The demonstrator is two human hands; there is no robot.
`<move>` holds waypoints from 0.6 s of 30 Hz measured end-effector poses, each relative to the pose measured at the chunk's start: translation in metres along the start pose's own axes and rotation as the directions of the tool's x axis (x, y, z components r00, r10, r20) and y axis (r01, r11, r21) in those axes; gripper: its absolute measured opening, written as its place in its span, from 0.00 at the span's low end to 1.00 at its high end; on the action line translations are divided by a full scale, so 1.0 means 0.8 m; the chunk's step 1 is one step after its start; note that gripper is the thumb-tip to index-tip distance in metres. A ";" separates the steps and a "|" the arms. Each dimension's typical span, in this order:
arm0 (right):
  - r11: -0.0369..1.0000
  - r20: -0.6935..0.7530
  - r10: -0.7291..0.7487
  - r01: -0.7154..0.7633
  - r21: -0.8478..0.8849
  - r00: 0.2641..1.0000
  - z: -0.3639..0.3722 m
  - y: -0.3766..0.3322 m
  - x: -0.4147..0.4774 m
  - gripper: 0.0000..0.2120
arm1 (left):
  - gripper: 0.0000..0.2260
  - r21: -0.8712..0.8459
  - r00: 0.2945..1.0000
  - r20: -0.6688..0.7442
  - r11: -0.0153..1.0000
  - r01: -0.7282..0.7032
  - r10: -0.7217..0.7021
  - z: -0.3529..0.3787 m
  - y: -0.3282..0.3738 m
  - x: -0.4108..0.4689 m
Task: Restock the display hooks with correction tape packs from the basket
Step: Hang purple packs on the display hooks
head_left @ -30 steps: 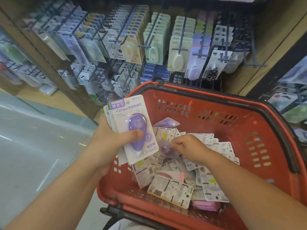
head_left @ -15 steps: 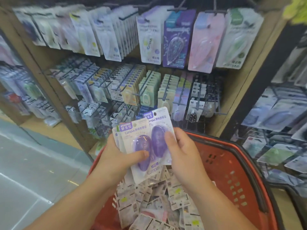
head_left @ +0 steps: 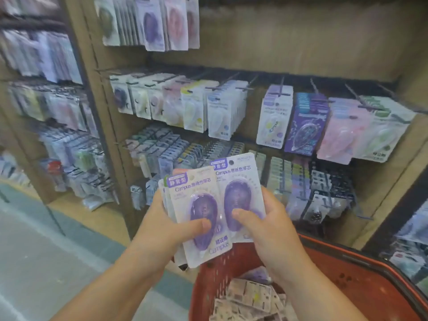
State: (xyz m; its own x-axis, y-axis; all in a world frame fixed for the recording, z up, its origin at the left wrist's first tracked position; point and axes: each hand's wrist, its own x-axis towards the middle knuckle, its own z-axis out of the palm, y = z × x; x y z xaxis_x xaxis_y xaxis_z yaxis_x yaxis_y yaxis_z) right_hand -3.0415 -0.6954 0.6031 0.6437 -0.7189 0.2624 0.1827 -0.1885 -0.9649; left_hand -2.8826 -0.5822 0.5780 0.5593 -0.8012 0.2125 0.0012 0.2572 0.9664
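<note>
My left hand grips a small stack of purple correction tape packs, thumb pressed on the front blister. My right hand holds one more purple pack beside the stack, thumb on its blister, its left edge tucked behind the front pack. Both are raised in front of the display. Below them the red basket holds several packs lying mostly face down. The display hooks on the wooden shelf unit carry rows of hanging packs, among them a purple-topped row.
A wooden shelf unit divides two hook sections; more packs hang at left and on the top row. Small packs fill the lower hooks. Grey floor lies at left. Another rack stands at right.
My right hand lifted a purple pack out of the basket and brought it up beside the left hand's stack. The view has tilted up from the basket to the upper hook rows.
</note>
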 end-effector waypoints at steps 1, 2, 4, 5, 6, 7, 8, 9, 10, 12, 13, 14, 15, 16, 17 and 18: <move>1.000 0.003 -0.007 0.007 -0.007 1.000 0.024 -0.001 0.008 0.12 | 0.37 0.007 1.000 -0.011 1.000 -0.015 0.015 -0.025 0.006 0.004; 1.000 0.006 -0.011 0.012 -0.007 1.000 0.048 -0.002 0.016 0.13 | 0.39 0.014 1.000 -0.014 1.000 -0.020 0.020 -0.050 0.011 0.009; 1.000 -0.014 -0.023 0.023 -0.012 1.000 0.100 -0.006 0.035 0.13 | 0.44 0.007 1.000 -0.004 1.000 -0.007 0.007 -0.101 0.026 0.024; 0.999 -0.033 -0.033 0.033 -0.019 0.999 0.125 -0.009 0.045 0.12 | 0.44 0.006 1.000 0.005 1.000 -0.008 0.008 -0.125 0.035 0.034; 0.999 -0.051 -0.046 0.046 -0.011 0.998 0.150 -0.013 0.055 0.11 | 0.45 0.016 1.000 0.015 1.000 -0.018 0.017 -0.148 0.045 0.044; 0.998 -0.072 -0.057 0.058 0.006 0.996 0.173 -0.017 0.065 0.11 | 0.44 0.032 0.999 0.029 0.999 -0.030 0.029 -0.170 0.056 0.055; 0.998 -0.095 -0.064 0.066 0.023 0.993 0.195 -0.023 0.074 0.11 | 0.44 0.042 0.998 0.036 0.998 -0.043 0.041 -0.191 0.066 0.065; 0.997 -0.110 -0.072 0.076 0.031 0.991 0.214 -0.030 0.083 0.11 | 0.44 0.045 0.998 0.036 0.998 -0.052 0.051 -0.210 0.076 0.075; 0.996 -0.116 -0.080 0.085 0.039 0.990 0.232 -0.037 0.090 0.12 | 0.44 0.046 0.998 0.032 0.997 -0.059 0.058 -0.228 0.084 0.085; 0.993 -0.124 -0.090 0.097 0.060 0.988 0.262 -0.048 0.103 0.12 | 0.44 0.046 0.996 0.042 0.996 -0.076 0.074 -0.260 0.099 0.103; 0.993 -0.129 -0.092 0.101 0.063 0.987 0.274 -0.051 0.109 0.11 | 0.44 0.046 0.995 0.056 0.995 -0.086 0.084 -0.272 0.105 0.112; 0.993 -0.132 -0.094 0.103 0.058 0.987 0.285 -0.054 0.116 0.11 | 0.44 0.038 0.993 0.064 0.994 -0.098 0.096 -0.283 0.112 0.121; 0.993 -0.134 -0.099 0.106 0.045 0.986 0.293 -0.056 0.123 0.11 | 0.44 0.029 0.992 0.064 0.994 -0.109 0.107 -0.292 0.118 0.130; 0.993 -0.137 -0.106 0.111 0.028 0.985 0.300 -0.060 0.130 0.11 | 0.45 0.020 0.991 0.067 0.993 -0.120 0.118 -0.300 0.125 0.139; 0.993 -0.139 -0.113 0.116 0.009 0.984 0.305 -0.064 0.137 0.10 | 0.46 0.017 0.988 0.081 0.991 -0.130 0.129 -0.306 0.132 0.149; 0.993 -0.141 -0.119 0.118 -0.011 0.983 0.309 -0.070 0.145 0.09 | 0.46 0.016 0.985 0.101 0.990 -0.139 0.137 -0.312 0.138 0.160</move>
State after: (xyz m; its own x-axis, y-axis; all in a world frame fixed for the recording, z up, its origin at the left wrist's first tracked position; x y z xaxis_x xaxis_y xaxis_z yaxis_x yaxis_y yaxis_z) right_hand -2.7935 -0.6032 0.6899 0.5065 -0.7784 0.3709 0.2498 -0.2793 -0.9271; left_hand -2.6043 -0.5212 0.6757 0.4675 -0.8089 0.3565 -0.0899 0.3577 0.9295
